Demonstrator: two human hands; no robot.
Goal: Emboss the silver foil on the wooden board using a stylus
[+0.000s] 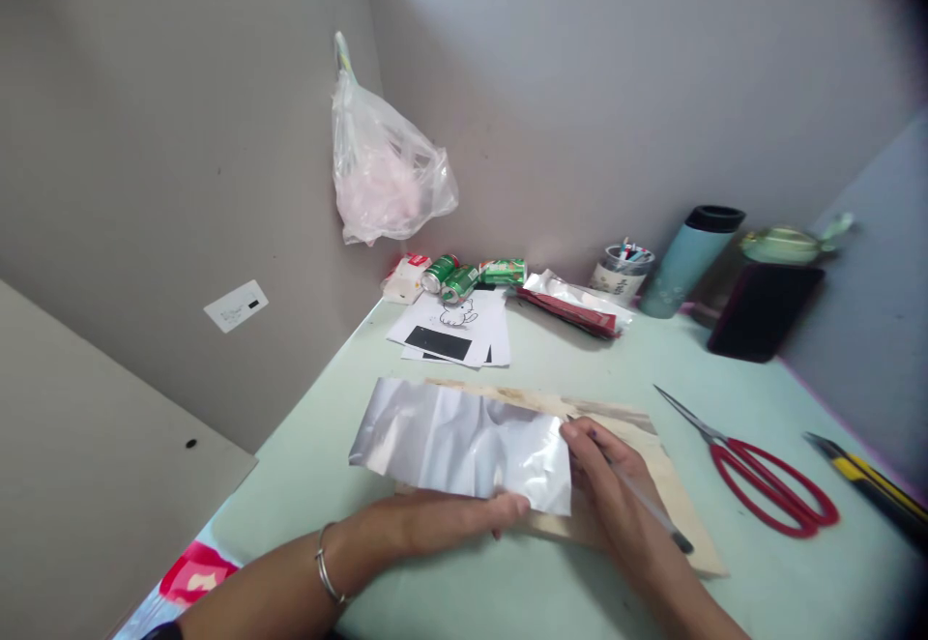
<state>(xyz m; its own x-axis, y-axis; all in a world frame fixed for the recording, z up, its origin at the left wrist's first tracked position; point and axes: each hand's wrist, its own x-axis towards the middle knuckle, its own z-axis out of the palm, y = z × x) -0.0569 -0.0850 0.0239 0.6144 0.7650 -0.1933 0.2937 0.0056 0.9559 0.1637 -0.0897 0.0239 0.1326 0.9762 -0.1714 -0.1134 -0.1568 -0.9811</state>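
A shiny silver foil sheet (464, 442) lies across a wooden board (674, 495) on the pale green table. My left hand (449, 519), with a bracelet at the wrist, lies along the foil's near edge, fingers pressed on it. My right hand (616, 495) rests on the board at the foil's right edge, closed round a thin grey pen-like tool (652, 509) whose tip points toward the foil.
Red-handled scissors (761, 480) and a yellow utility knife (870, 485) lie at the right. Printed papers (456, 335), green cans (453, 277), a pen cup (622, 273), a teal tumbler (685, 263) and a black case (765, 311) stand at the back. A plastic bag (384, 171) hangs on the wall.
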